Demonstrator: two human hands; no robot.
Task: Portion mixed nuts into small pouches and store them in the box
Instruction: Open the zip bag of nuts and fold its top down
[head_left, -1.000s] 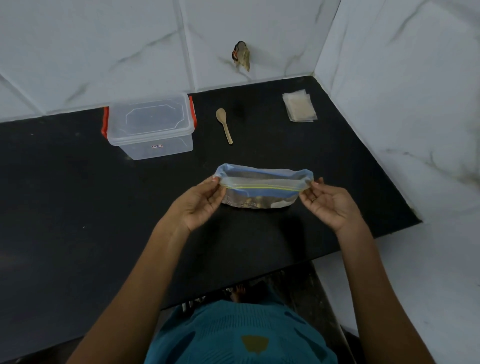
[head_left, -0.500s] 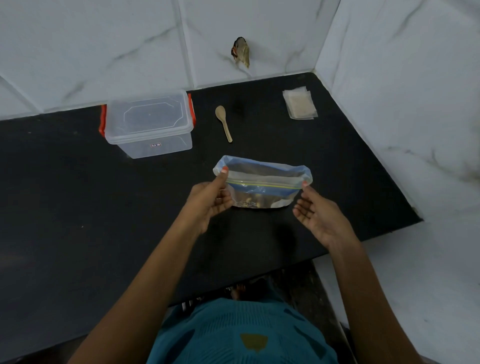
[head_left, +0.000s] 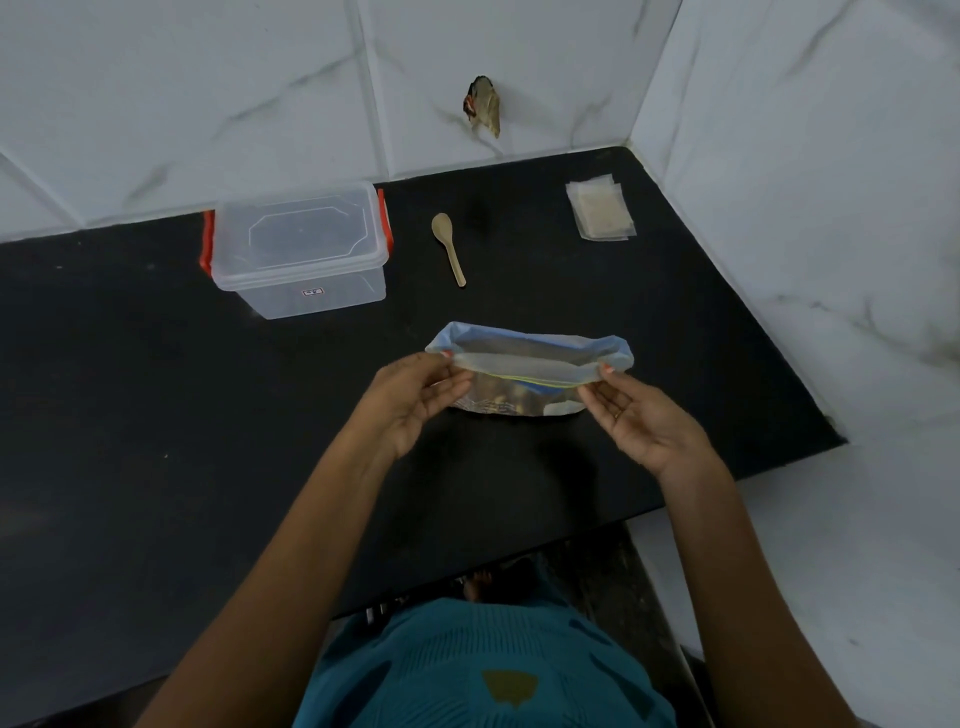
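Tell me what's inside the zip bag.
Through the clear zip bag, brownish pieces, likely nuts, lie at its bottom. The left hand and folded plastic hide the rest; the amount is unclear.

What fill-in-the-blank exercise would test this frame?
1. The box has its lid ___.
2. The wooden spoon lies between the box and the stacked pouches on the ___ counter.
3. The left hand and right hand hold the mouth of the zip bag ___.
Missing words: on; black; open.
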